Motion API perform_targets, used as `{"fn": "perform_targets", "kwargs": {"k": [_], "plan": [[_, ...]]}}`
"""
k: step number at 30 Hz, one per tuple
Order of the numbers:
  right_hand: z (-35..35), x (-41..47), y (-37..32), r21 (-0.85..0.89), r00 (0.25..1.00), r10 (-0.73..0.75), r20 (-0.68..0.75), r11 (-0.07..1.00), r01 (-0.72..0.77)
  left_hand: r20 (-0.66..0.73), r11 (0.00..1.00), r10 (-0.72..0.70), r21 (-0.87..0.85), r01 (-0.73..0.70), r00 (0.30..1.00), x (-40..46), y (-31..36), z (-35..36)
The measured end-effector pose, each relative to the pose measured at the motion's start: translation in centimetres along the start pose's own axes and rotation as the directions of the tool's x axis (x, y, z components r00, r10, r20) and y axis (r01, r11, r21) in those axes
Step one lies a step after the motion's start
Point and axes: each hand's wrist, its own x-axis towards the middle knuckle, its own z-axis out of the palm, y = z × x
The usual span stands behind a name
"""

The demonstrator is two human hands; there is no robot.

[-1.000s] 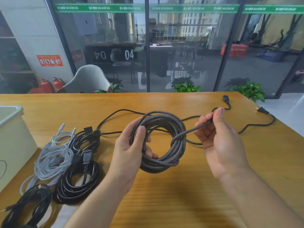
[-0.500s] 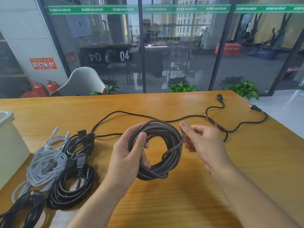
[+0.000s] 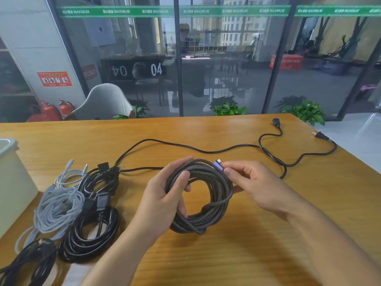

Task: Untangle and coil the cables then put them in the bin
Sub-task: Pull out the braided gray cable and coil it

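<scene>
While the long wooden table spreads beneath everything, a pale plastic bin sits at its left edge, near a coiled black power cord and a loose grey-white cable bundle, with an uncoiled black power cable trailing across the far side; above the tabletop, the left hand grips the coiled grey braided cable while the right hand pinches its purple connector end against the coil
</scene>
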Motion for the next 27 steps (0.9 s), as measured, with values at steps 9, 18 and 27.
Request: {"fn": "perform_targets", "kwargs": {"k": [9, 18, 27], "plan": [[0.1, -0.2, 0.2, -0.279, 0.990, -0.142, -0.021, 0.951, 0.131, 0.023, 0.999, -0.029, 0.038, 0.028, 0.999, 0.1, -0.3, -0.1], [1.8, 0.0, 0.0, -0.128, 0.977, -0.196, -0.086, 0.975, 0.184, 0.059, 0.999, -0.049, 0.015, 0.048, 0.997, 0.1, 0.3, -0.4], [3.5, 0.5, 0.4, 0.441, 0.987, -0.005, -0.160, 0.895, 0.076, 0.049, 0.999, -0.035, -0.016, 0.036, 0.998, 0.2, 0.5, -0.5]]}}
